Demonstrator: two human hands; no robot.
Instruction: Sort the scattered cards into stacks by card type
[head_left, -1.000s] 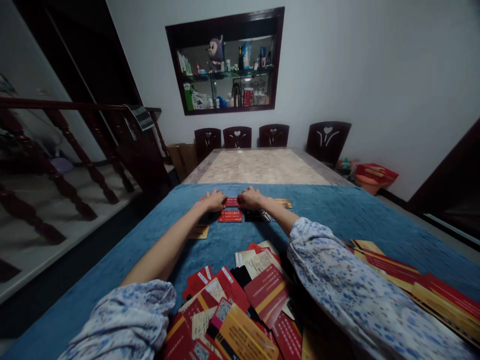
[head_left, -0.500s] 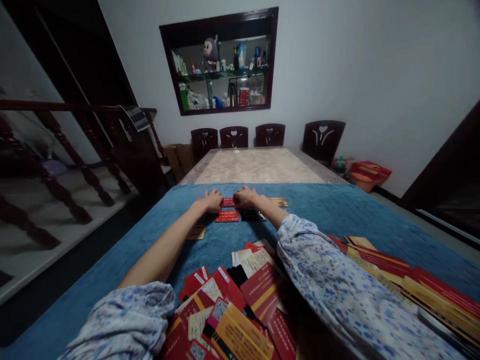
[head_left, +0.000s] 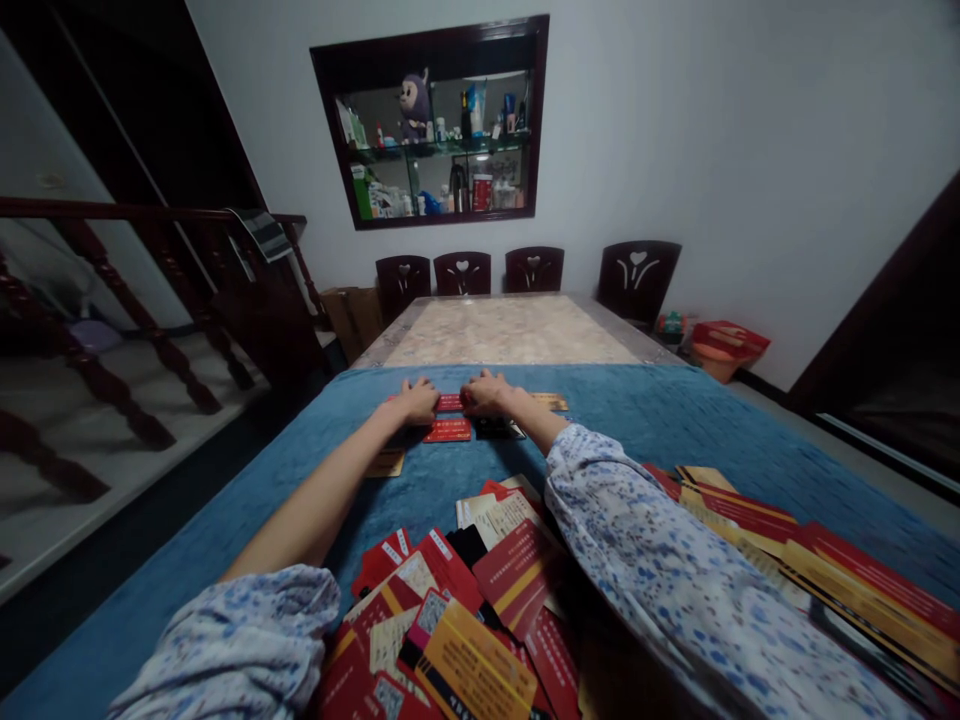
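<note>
At the far side of the blue cloth, my left hand (head_left: 418, 402) reaches out with its fingers bent down at the left end of a red card (head_left: 450, 402). My right hand (head_left: 486, 393) is closed at the right end of the same card. Both sets of fingertips are partly hidden. Just nearer lie another red card (head_left: 448, 431) and a black card (head_left: 500, 430), side by side. A gold card (head_left: 551, 402) sticks out beyond my right wrist. Left of these, a second gold card (head_left: 386, 463) lies beside my left forearm.
A loose heap of red, gold, cream and black cards (head_left: 517, 575) covers the cloth between my forearms. More cards (head_left: 772, 520) lie by my right sleeve. Past the blue cloth (head_left: 645, 410) is the pale tabletop (head_left: 517, 330), with several dark chairs (head_left: 534, 270) behind it.
Both hands stay at the far red card with hardly any movement. The whole view has shifted slightly, so everything appears a little further left.
</note>
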